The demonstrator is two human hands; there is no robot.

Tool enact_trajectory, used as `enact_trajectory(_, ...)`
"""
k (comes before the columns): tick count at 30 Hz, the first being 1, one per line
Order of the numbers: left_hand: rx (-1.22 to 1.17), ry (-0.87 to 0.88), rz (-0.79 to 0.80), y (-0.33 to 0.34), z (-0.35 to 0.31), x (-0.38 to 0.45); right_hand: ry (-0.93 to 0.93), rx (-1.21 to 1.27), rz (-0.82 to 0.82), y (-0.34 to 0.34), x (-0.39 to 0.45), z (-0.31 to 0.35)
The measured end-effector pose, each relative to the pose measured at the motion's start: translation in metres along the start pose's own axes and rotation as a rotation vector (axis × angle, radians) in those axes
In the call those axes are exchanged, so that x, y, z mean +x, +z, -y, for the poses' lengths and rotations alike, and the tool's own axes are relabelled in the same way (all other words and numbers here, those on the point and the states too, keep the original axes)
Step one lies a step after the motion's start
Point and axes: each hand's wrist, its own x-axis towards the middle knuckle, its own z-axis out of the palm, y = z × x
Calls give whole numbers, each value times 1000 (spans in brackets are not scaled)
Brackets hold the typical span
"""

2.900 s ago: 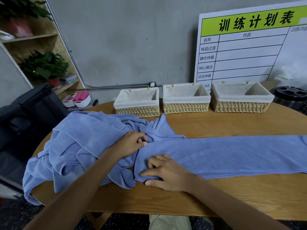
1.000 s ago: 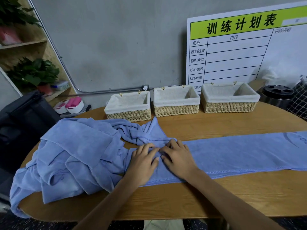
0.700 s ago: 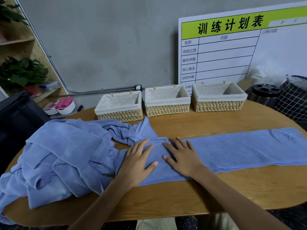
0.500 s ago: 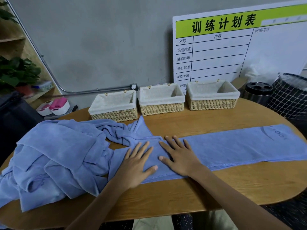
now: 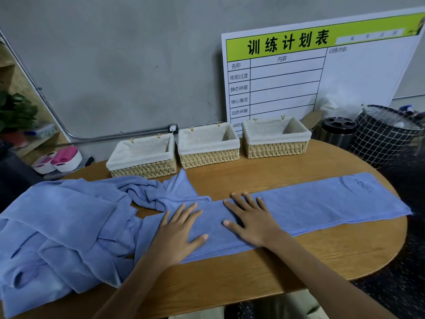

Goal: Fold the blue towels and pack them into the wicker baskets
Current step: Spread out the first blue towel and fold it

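Left hand and right hand lie flat, fingers spread, pressing the left end of a long, narrow blue terry towel strip; neither grasps it. The strip's long axis runs rightward from both palms across the oval wooden table, so the right hand is nearer its free end (logo there). Crumpled blue towels lie left; three cloth-lined wicker baskets stand far.

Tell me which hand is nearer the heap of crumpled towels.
Left. The left hand lies flat right beside the heap of crumpled towels; the right hand lies farther along the spread towel.
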Motion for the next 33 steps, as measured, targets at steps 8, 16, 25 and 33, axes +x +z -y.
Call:
enact_trajectory(8, -198, 59, -31, -4, -79, 49, -23, 19, -12, -6, -8, -19)
enact_trajectory(16, -70, 76, -27, 4, -85, 59, 103, -1, -53, -17, -35, -85)
enact_trajectory(25, -66, 112, 4, 14, -110, 74, 147, 10, -62, -26, -49, -118)
enact_trajectory(33, -112, 178, 10, 13, -160, 102, 148, 17, -63, -27, -53, -129)
